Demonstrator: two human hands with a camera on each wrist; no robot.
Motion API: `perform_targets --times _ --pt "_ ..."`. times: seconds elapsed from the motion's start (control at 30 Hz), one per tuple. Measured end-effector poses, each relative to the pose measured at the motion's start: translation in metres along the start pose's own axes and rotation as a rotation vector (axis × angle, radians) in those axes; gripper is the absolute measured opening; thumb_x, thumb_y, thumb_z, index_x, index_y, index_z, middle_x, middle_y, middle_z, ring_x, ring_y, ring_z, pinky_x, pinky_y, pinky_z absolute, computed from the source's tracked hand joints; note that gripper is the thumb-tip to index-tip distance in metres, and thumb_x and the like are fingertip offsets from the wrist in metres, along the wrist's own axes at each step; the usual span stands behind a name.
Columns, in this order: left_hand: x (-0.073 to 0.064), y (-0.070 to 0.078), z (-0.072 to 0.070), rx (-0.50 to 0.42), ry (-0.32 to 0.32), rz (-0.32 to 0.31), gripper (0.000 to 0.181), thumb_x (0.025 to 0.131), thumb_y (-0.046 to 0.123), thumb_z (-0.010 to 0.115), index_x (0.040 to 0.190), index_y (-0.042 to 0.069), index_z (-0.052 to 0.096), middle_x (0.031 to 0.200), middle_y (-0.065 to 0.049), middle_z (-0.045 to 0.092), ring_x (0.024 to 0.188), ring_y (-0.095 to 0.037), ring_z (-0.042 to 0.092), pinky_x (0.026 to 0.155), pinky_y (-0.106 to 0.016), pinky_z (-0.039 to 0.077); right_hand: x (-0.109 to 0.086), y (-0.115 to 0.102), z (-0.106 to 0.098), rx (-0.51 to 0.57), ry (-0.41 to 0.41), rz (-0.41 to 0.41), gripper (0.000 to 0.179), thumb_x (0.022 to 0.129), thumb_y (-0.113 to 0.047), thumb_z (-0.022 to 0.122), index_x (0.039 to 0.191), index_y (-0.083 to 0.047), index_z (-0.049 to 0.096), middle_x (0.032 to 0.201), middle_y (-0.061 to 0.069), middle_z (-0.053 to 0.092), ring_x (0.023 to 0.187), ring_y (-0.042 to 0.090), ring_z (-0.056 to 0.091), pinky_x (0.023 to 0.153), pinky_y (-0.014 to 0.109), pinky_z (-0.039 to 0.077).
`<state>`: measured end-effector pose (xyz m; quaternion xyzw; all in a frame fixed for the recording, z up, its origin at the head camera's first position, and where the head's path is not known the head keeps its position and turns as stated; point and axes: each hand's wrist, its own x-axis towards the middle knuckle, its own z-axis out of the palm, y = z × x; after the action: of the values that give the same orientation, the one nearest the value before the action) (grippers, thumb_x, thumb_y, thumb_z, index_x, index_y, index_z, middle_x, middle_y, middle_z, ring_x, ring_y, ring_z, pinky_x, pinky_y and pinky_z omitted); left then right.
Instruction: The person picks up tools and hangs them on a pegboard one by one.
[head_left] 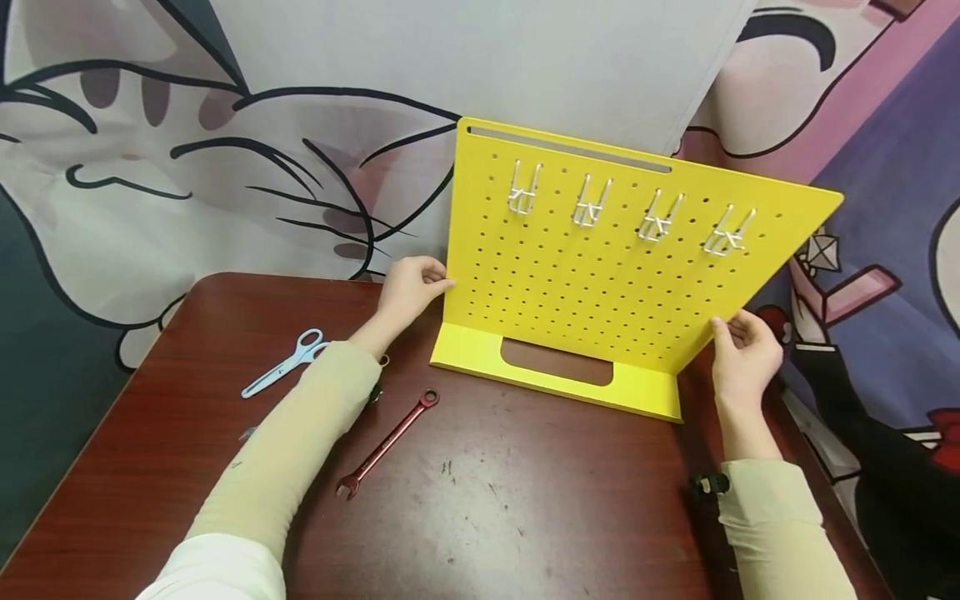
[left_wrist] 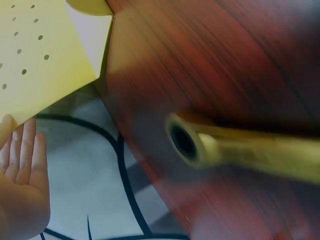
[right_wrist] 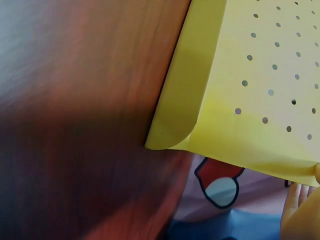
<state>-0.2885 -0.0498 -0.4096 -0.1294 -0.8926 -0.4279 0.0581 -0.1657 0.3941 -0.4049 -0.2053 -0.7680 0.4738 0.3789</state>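
A yellow pegboard (head_left: pixel 592 275) stands upright on its folded foot on the brown table, with several white double-wire hooks (head_left: pixel 588 212) in a row near its top. My left hand (head_left: pixel 408 292) holds its left edge, thumb in front and fingers behind. On the opposite side my right hand (head_left: pixel 746 358) pinches the right edge low down. Both edges show close up in the wrist views, where the left hand (left_wrist: pixel 22 185) and right hand (right_wrist: pixel 302 210) lie at the frame corners.
Light-blue scissors (head_left: pixel 288 364) lie left of my left forearm. A red ratchet wrench (head_left: pixel 386 446) lies in front of the board. Some small items are partly hidden under the left sleeve (head_left: pixel 300 442). Cartoon-printed cloth (head_left: pixel 300 183) hangs behind the table (head_left: pixel 525 500).
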Motion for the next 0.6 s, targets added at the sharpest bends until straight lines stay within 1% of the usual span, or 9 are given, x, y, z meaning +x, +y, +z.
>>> perform_targets --times 0.13,0.27,0.4,0.5,0.6 --pt "0.0008 -0.0019 -0.0038 0.011 -0.009 0.025 0.022 0.095 0.019 0.082 0.106 -0.001 0.078 0.107 -0.018 0.080 0.096 -0.033 0.075 0.090 -0.045 0.061 -0.0004 -0.0033 0.0005 -0.033 -0.007 -0.012 0.013 0.096 -0.004 0.075 0.108 -0.001 0.074 0.080 -0.029 0.058 0.079 -0.009 0.059 0.078 0.007 0.049" --pt "0.0016 -0.0056 -0.0074 0.025 -0.009 0.044 0.024 0.095 0.019 0.083 0.106 -0.002 0.077 0.106 -0.020 0.080 0.097 -0.035 0.075 0.090 -0.046 0.062 0.0007 -0.0054 0.0028 -0.058 -0.034 -0.023 0.018 0.096 -0.004 0.075 0.111 0.005 0.074 0.078 -0.032 0.056 0.078 -0.011 0.057 0.078 0.006 0.048" --pt "0.0019 -0.0071 -0.0092 0.015 -0.020 0.037 0.025 0.095 0.019 0.082 0.106 -0.003 0.077 0.107 -0.022 0.079 0.098 -0.036 0.075 0.090 -0.047 0.062 0.0012 -0.0060 0.0027 -0.060 -0.053 -0.028 0.023 0.096 -0.004 0.075 0.115 0.010 0.073 0.078 -0.033 0.056 0.079 -0.012 0.058 0.078 0.006 0.048" --pt "0.0017 -0.0067 -0.0093 -0.004 -0.032 0.031 0.024 0.095 0.017 0.082 0.107 -0.004 0.077 0.107 -0.023 0.079 0.098 -0.037 0.075 0.089 -0.048 0.061 0.0008 -0.0069 0.0010 -0.056 -0.052 -0.020 0.025 0.097 -0.004 0.075 0.117 0.010 0.073 0.081 -0.032 0.057 0.080 -0.011 0.058 0.079 0.007 0.048" --pt "0.0013 -0.0057 -0.0084 -0.001 -0.037 0.037 0.023 0.095 0.017 0.082 0.106 -0.004 0.078 0.105 -0.023 0.079 0.096 -0.037 0.074 0.087 -0.048 0.061 0.0016 -0.0068 -0.0018 -0.065 -0.048 -0.018 0.024 0.097 -0.005 0.075 0.118 0.009 0.074 0.082 -0.031 0.057 0.080 -0.012 0.058 0.080 0.007 0.048"
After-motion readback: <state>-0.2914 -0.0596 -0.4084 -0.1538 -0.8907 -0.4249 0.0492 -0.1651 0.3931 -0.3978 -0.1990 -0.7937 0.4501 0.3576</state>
